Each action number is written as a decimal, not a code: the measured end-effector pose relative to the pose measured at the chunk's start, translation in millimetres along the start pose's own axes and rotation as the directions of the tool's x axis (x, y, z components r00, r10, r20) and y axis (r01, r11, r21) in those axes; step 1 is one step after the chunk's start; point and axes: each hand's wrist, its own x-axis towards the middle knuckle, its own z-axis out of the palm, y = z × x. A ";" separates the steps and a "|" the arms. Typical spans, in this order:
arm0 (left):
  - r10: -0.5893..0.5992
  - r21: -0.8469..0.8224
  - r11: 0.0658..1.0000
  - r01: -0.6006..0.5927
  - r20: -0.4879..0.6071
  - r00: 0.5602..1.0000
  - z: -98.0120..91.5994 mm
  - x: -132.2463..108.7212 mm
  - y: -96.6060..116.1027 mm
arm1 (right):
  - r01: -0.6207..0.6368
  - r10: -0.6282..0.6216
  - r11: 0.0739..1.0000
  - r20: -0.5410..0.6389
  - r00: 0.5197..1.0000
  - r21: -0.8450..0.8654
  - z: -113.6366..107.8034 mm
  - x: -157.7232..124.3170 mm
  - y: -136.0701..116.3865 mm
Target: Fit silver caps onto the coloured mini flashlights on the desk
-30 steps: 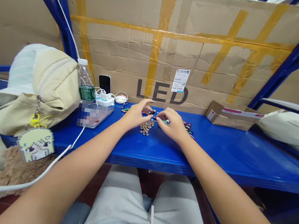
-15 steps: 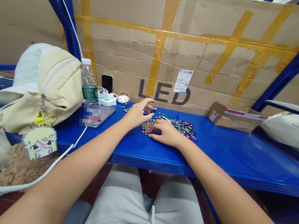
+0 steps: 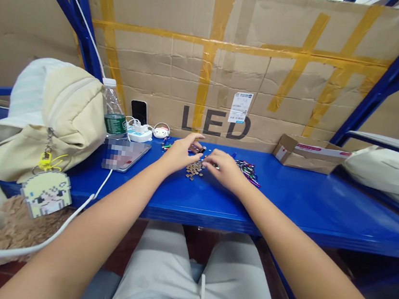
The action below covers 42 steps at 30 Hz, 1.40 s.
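My left hand (image 3: 181,151) rests on the blue shelf (image 3: 287,204) with its fingers pinched round a small dark part (image 3: 202,148). My right hand (image 3: 223,168) is beside it, fingers curled together over something too small to name. Between and just below the hands lies a heap of small brown metal rings (image 3: 194,169). A pile of coloured clips (image 3: 248,170) lies right behind my right hand.
A cream backpack (image 3: 54,117) with a pixel charm (image 3: 46,193) stands at left, beside a water bottle (image 3: 114,110), a phone (image 3: 125,155), a white charger (image 3: 139,132) and a white cable. A small cardboard box (image 3: 308,154) and a white bag (image 3: 389,175) lie right. Taped cardboard closes the back.
My right hand went down onto the ring heap half a second ago and has come back up beside my left hand. My left hand has stayed nearly still.
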 end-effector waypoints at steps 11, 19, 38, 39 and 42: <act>0.062 -0.117 0.992 -0.044 0.160 0.985 3.6 -2.0 4.1 | 0.022 -0.010 0.998 -0.209 0.978 0.058 -6.0 -1.9 2.5; -0.023 -0.049 0.998 0.028 0.092 0.995 -0.5 -0.8 3.4 | -0.259 0.268 0.963 -0.237 0.934 0.072 -30.3 -9.5 20.7; -0.032 0.059 0.998 0.025 0.114 0.993 -1.8 -0.9 2.5 | -0.618 0.612 0.776 0.392 0.687 -0.129 -62.7 -32.9 47.5; -0.041 0.048 0.998 0.036 0.111 0.993 -1.5 -1.0 2.3 | -0.614 0.605 0.781 0.384 0.698 -0.114 -62.1 -32.1 46.1; -0.051 0.039 0.998 0.046 0.127 0.991 -0.3 -1.2 2.2 | -0.599 0.580 0.795 0.404 0.708 -0.092 -60.7 -30.9 42.7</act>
